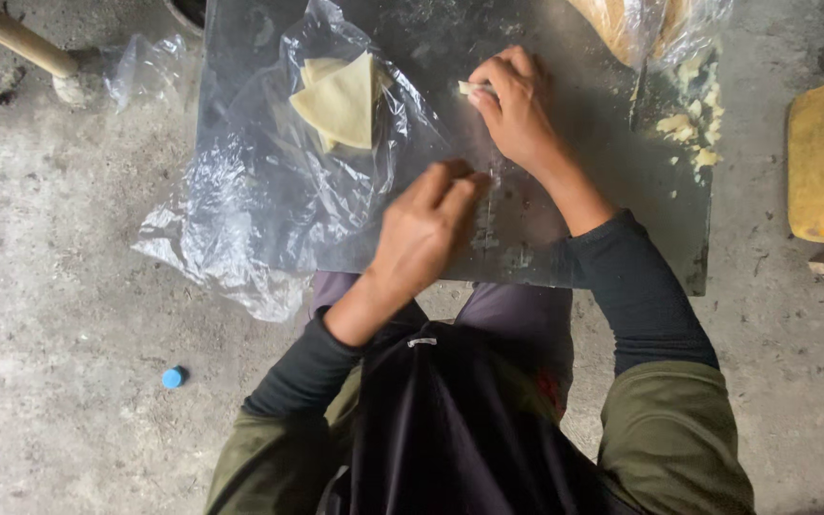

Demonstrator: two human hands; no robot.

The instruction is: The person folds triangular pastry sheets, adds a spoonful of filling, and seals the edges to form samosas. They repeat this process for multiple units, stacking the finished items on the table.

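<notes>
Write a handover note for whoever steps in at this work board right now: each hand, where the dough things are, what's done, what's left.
Left hand: over the near part of the dark board, fingers curled; blurred, so any grip is unclear.
Right hand: pinching a small pale dough piece on the board.
Folded triangular pastry sheets sit inside a clear plastic bag on the board's left side.
Dough scraps lie by the right edge, a bagged dough mass at the far right corner.
Done: some sheets folded and bagged.
Left: the piece in hand and the scraps.

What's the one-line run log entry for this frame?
left hand: over metal sheet, fingers curled, holds nothing visible | right hand: pinches small dough piece | folded dough triangles: on clear plastic bag
</notes>
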